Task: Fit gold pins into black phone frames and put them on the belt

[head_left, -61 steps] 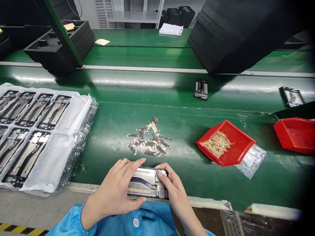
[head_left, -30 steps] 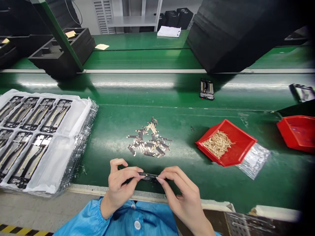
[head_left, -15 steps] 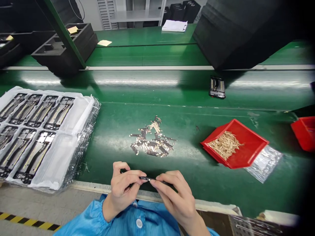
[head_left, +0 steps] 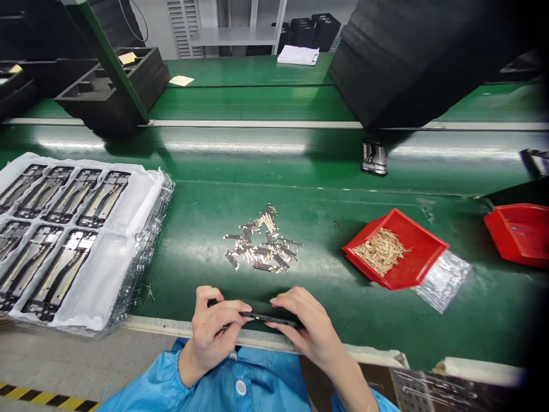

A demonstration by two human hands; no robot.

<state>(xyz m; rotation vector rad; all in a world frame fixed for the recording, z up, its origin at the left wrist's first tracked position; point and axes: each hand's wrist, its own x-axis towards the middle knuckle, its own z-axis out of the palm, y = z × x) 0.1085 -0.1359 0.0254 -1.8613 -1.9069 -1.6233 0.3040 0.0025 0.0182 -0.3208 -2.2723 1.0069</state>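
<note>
Both my hands hold a thin dark metal frame part (head_left: 266, 317) edge-on, just above the near edge of the green bench. My left hand (head_left: 212, 332) pinches its left end with thumb and fingers. My right hand (head_left: 306, 329) curls over its right end. Just beyond my hands lies a loose pile of small gold and dark contact strips (head_left: 261, 246) on the green mat.
A clear plastic tray stack (head_left: 132, 229) with several dark frame parts sits at left. A red bin (head_left: 422, 252) of gold pins rests on a plastic bag at right; another red bin (head_left: 518, 232) lies farther right. A dark part (head_left: 374, 157) lies on the conveyor. Black foam trays stand behind.
The frame part lay flat under my hands two seconds ago; it is now turned edge-on. My right hand has closed further over its right end. The part on the conveyor has shifted right.
</note>
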